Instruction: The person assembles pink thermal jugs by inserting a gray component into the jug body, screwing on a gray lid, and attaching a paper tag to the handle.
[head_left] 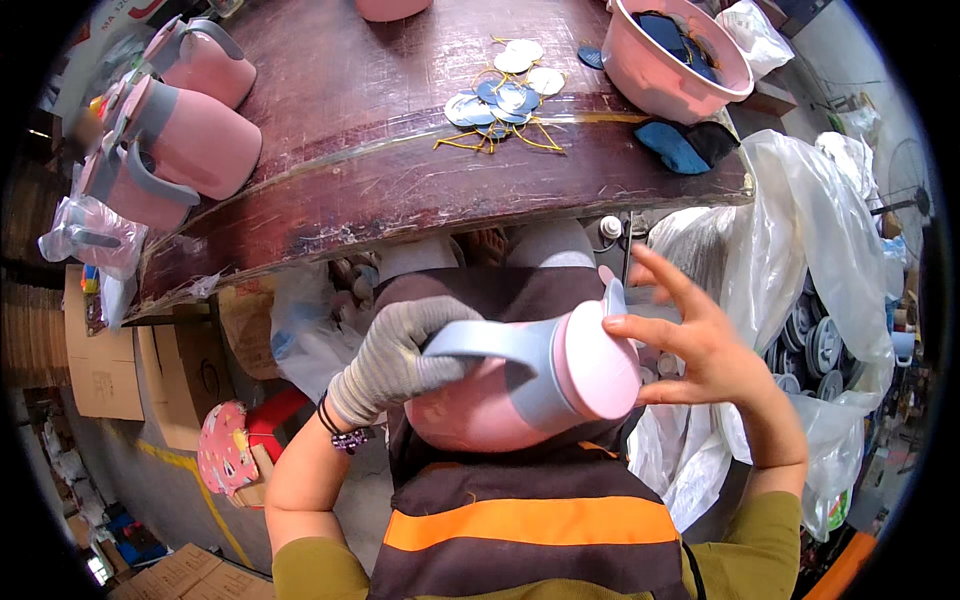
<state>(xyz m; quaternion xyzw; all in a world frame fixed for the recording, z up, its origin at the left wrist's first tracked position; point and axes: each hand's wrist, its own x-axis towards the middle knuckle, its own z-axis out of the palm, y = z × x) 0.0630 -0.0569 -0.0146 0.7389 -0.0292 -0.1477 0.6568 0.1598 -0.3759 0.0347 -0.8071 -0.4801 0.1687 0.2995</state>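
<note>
Steadiness matters: with the pink jug [462,412] tilted over your lap [425,288], let your gloved left hand [402,358], grasping it at the grey handle [485,337], brace it while your bare right hand [708,350], fingers loosely spread at the pink lid [602,368], works gently and evenly

Jug [465,408]: smooth plastic, soft sheen
Glove [392,357]: matt knitted cloth
Tabletop [340,90]: glossy, scuffed surface
Bag [795,215]: crinkled translucent plastic

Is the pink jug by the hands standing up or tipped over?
Tipped over: the pink jug shows its long side from above, and its pink lid points sideways toward the bare right hand.
</note>
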